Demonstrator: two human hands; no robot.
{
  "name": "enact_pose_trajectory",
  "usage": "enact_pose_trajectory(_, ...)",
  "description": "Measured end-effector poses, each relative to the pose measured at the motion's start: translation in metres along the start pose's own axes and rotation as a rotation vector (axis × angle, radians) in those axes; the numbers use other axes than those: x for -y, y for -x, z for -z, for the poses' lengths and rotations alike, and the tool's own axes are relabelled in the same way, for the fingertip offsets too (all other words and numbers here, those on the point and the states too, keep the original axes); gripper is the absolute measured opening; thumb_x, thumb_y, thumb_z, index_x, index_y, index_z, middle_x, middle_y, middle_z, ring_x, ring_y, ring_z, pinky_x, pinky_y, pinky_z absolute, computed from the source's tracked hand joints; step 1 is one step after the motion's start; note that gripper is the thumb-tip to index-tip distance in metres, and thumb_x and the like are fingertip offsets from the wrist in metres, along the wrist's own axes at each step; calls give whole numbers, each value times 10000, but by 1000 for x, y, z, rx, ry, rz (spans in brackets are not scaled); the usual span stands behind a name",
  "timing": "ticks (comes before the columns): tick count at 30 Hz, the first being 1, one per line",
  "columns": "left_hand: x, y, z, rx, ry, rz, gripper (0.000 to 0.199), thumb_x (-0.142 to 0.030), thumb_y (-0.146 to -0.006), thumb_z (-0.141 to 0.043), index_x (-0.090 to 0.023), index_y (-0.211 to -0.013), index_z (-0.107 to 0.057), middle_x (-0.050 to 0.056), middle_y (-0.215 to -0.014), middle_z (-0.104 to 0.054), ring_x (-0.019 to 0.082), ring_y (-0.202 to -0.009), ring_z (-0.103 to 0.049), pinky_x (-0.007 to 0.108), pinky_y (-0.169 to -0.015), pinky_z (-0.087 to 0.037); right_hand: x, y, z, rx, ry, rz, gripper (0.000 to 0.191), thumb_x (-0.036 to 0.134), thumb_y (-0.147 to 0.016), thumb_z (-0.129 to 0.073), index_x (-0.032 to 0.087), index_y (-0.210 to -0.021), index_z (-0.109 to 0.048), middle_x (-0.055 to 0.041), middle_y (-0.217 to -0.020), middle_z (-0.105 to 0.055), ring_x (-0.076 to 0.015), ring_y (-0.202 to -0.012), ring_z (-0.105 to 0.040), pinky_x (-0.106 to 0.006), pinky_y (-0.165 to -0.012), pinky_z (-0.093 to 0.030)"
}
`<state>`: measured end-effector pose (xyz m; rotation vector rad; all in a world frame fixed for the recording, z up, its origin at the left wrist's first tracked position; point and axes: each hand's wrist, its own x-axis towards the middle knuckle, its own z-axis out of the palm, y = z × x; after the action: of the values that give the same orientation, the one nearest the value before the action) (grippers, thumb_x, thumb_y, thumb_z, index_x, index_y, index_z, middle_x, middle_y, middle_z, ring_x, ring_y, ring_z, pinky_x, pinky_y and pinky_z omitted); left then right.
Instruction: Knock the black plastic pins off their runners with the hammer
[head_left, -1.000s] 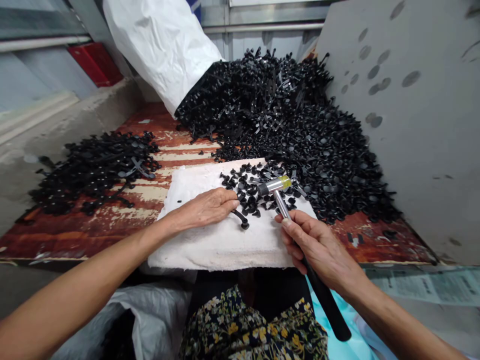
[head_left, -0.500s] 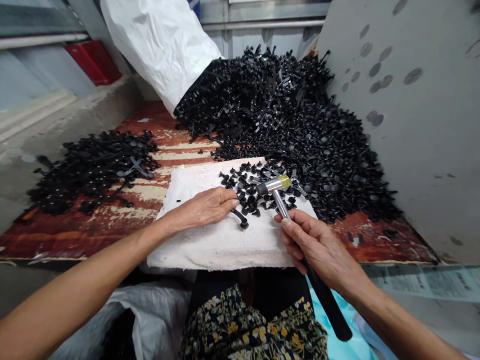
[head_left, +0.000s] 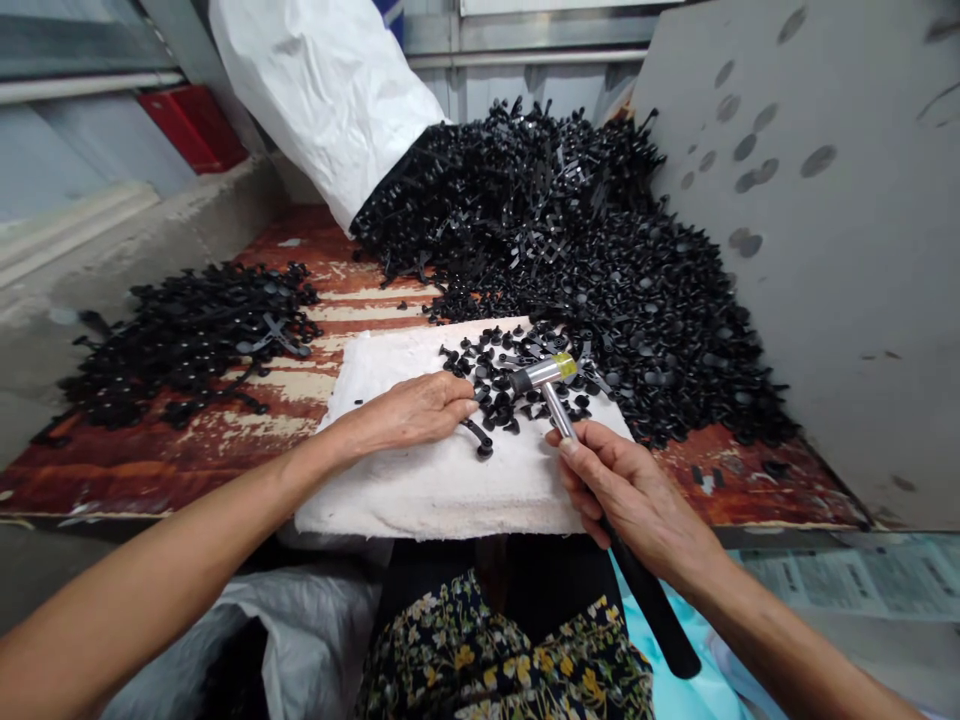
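Note:
My left hand (head_left: 421,410) is closed over the white cloth pad (head_left: 405,495), its fingers pinching a black strip-like part (head_left: 478,440) whose round end points toward me. My right hand (head_left: 619,480) grips a mallet (head_left: 559,408) by its shaft, where metal meets black handle. The mallet's head, grey at one end and yellow at the other, is held above several small black pieces (head_left: 501,408) scattered on the pad. Part of the strip is hidden under my left fingers.
Behind the pad a big heap of black parts (head_left: 600,240) spreads out of a white sack (head_left: 322,90). Another pile of black parts (head_left: 202,335) lies at the left on the worn red tabletop (head_left: 247,450). A grey panel (head_left: 847,300) stands at the right.
Almost nothing differs. The mallet and the strip's round end appear shifted very slightly left, with a small shift of the whole view.

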<state>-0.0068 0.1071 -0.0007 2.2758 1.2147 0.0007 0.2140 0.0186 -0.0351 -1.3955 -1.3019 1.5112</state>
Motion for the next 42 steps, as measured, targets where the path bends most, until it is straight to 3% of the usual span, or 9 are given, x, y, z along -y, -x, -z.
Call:
enact_pose_trajectory(6, 4, -2, 0, -16, 42, 1, 252, -251, -857, -401, -188, -614, -380, -31, -597, -400, 101, -557, -373, 230, -524, -274, 10, 1, -1, -25, 189, 94, 323, 455, -908, -420, 187, -1004, -571, 39, -644, -480, -109, -424, -418, -235, -363, -379)
enact_pose_trajectory(11, 3, -2, 1, -11, 61, -28, 232, -218, -845, -396, -181, -616, -411, -27, -595, -418, 92, -539, -376, 218, -506, -286, 17, -10, -3, -209, 588, 596, 501, 232, -913, -372, 169, -1395, -493, -92, -930, -654, -215, -815, -629, -362, -787, -524)
enact_pose_trajectory(13, 3, -2, 1, -3, 65, -31, 228, -213, -845, -392, -179, -622, -425, -20, -601, -438, 92, -538, -387, 216, -504, -291, 13, -18, -4, -219, 750, 688, 550, 171, -903, -354, 167, -1444, -452, -119, -969, -648, -233, -829, -629, -388, -793, -524)
enact_pose_trajectory(16, 4, -2, 0, 0, 81, -38, 262, -240, -861, -384, -181, -609, -423, -16, -592, -436, 94, -530, -375, 218, -493, -286, 8, -23, -6, -192, 963, 658, 589, 104, -874, -341, 165, -1449, -453, -134, -934, -640, -236, -726, -610, -412, -702, -536)
enact_pose_trajectory(21, 4, -1, 1, -5, 107, -27, 249, -210, -849, -389, -187, -601, -400, -28, -568, -401, 92, -518, -355, 218, -481, -275, 15, -17, -7, -255, 805, 818, 569, 104, -920, -342, 204, -1476, -405, -116, -949, -656, -236, -856, -637, -398, -806, -535)
enact_pose_trajectory(26, 3, -2, -2, -7, 122, -28, 274, -188, -851, -389, -183, -577, -398, -28, -556, -408, 87, -509, -356, 212, -474, -275, 16, -19, -3, -165, 960, 681, 554, 112, -889, -342, 143, -1420, -497, -135, -864, -654, -250, -726, -633, -430, -725, -543)
enact_pose_trajectory(31, -4, 0, -3, -40, 86, -7, 285, -158, -832, -408, -186, -550, -372, -28, -538, -418, 87, -505, -363, 213, -480, -282, 14, -21, -4, -264, 808, 764, 540, 126, -918, -344, 213, -1438, -465, -110, -979, -669, -216, -814, -641, -387, -817, -539)
enact_pose_trajectory(35, -6, 2, -2, -35, 55, 26, 287, -177, -848, -398, -186, -562, -384, -22, -553, -434, 96, -521, -385, 220, -505, -303, 12, -19, -4, -174, 975, 690, 544, 126, -897, -332, 189, -1409, -504, -103, -853, -662, -230, -725, -633, -393, -719, -551)
enact_pose_trajectory(42, -2, 1, -8, -48, 23, 32, 264, -222, -856, -407, -172, -603, -463, -9, -580, -502, 109, -542, -434, 229, -519, -305, 14, -20, -6, -155, 828, 609, 528, 151, -840, -404, 225, -1331, -581, -115, -955, -687, -248, -789, -648, -414, -725, -541)
